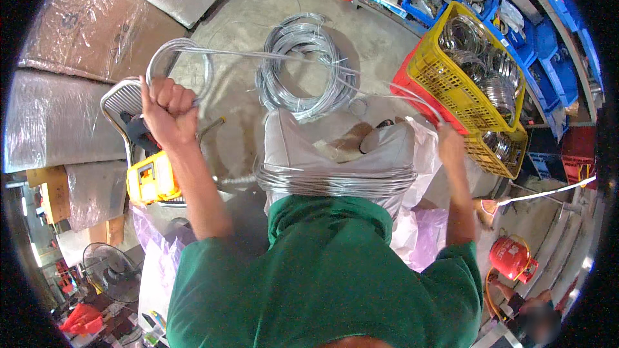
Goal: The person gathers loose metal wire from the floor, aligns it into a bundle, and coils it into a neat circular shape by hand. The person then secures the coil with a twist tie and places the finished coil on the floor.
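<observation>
My left hand is raised at the left, its fingers closed in a fist on silvery metal wire. From it the wire bends into a loop and stretches as several strands across to my right hand. That hand is closed on the strands' other end and somewhat blurred. Across my lap lies a bundle of metal wire in many turns. On the floor beyond my knees rests a large coil of wire, loosely wound, with the held strands passing above it.
Yellow crates of wire rings stand at the right over a red crate, near shelves with blue bins. A metal-framed chair and yellow toolbox are at left, beside wrapped boxes. Another person is at lower right, near a red gas cylinder.
</observation>
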### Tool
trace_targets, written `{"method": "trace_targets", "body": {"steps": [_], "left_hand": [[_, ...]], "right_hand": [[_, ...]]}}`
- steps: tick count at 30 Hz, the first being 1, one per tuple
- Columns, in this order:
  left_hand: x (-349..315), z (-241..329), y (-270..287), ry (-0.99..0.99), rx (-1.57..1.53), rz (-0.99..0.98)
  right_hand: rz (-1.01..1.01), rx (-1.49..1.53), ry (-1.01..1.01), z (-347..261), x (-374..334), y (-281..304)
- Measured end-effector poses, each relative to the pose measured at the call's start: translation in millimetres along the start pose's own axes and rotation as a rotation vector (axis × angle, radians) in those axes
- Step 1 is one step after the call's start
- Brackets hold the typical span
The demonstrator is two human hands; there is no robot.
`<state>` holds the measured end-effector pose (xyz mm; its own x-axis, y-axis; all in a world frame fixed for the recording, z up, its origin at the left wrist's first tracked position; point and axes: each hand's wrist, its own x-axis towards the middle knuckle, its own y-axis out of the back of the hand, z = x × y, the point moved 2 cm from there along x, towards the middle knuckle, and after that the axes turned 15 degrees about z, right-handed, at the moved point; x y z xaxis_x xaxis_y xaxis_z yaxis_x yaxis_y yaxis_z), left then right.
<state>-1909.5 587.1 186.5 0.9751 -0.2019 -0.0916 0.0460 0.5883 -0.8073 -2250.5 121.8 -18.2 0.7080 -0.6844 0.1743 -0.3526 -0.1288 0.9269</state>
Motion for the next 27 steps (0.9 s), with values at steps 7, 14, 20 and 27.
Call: {"method": "trace_targets", "body": {"steps": [7,14,20,27], "left_hand": [[-53,-117,-41,0.317,-0.424,0.036],[-82,-174,-48,0.498,-0.267,0.004],[-84,-173,-42,0.495,-0.143,0.001],[-77,-156,-13,0.701,-0.092,-0.158]], "right_hand": [[-0.264,0.984,-0.532,-178,-15,-51],[-0.377,2.206,-0.986,-279,6,-31],[-0.459,2.258,-1.027,-286,5,-16],[-0.781,2.367,-0.848,-273,-7,-13]]}}
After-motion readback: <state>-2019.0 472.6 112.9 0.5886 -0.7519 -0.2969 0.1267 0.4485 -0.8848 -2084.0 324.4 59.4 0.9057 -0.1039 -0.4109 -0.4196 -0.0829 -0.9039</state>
